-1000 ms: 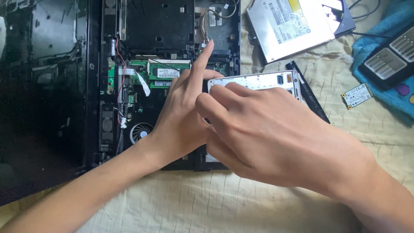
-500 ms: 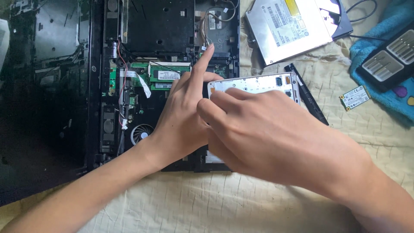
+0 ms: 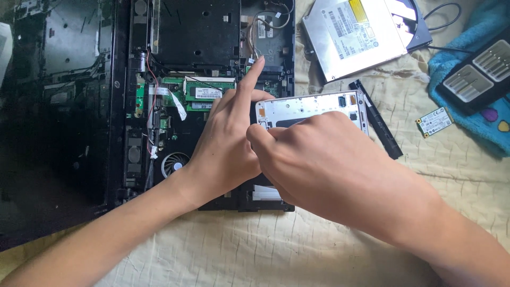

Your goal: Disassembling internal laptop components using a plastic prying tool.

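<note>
Two bare hands over an opened black laptop base [image 3: 207, 37] on a cream cloth [image 3: 223, 250].

Left hand [image 3: 226, 143] flat on the laptop's insides, pointer finger stretched up toward the top edge, near the green memory stick [image 3: 204, 91]. Thumb against the left edge of the silver drive case [image 3: 311, 109]. Not closed around anything, just pressing.

Right hand [image 3: 324, 165] on top of the silver drive case, fingers curled together and bent down onto its near edge. Hard to tell if pinching it or only pushing. Case partly over the right side of the laptop, top end poking out past the knuckles, tilted a little.

Same as half a second ago and a second ago: both hands in nearly the same spots, pointer finger still up, case still under the right hand. Only a tiny slide of the whole view.

Round fan [image 3: 174, 162] just left of the left wrist. Grey disc drive [image 3: 361, 34] up top on the cloth, well apart from the hands. Thin black strip [image 3: 376, 119] just beside the case. Small green card [image 3: 434, 121] farther right. Blue towel [image 3: 489, 122] with a black bit holder [image 3: 475, 74] at the right edge.
</note>
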